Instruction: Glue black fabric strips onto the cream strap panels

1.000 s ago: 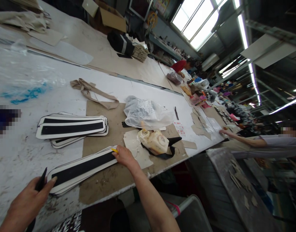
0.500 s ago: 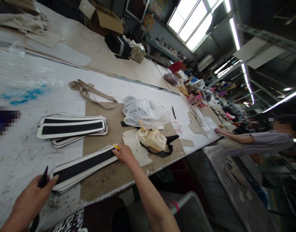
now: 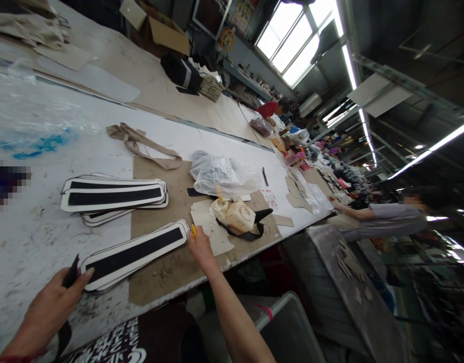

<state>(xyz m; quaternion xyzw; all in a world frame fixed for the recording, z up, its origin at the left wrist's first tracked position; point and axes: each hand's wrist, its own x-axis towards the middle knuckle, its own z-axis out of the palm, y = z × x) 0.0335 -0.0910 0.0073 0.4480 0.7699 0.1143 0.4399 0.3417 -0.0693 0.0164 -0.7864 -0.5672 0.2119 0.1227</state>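
Note:
A small stack of long white panels with black centre strips point(image 3: 135, 257) lies slanted near the table's front edge. My left hand point(image 3: 50, 305) is at its left end, the thumb on the top panel's edge. A black strip point(image 3: 71, 272) is gripped in that hand and trails below the wrist. Just off the stack's right end, my right hand point(image 3: 201, 249) is closed around a small yellow object point(image 3: 194, 231); most of it is hidden by the fingers. Behind lies a second, fanned pile of the same panels point(image 3: 114, 195).
A stained cream plastic container point(image 3: 237, 217) sits on scrap card right of my right hand, a clear plastic bag point(image 3: 224, 174) behind it. A beige fabric strap point(image 3: 145, 143) lies farther back. At the right, a person in a grey top point(image 3: 391, 222) stands at the table.
My right hand has moved slightly right, off the panel's end, and the yellow object has come away with it. My left hand stays at the left end. The view has shifted a little.

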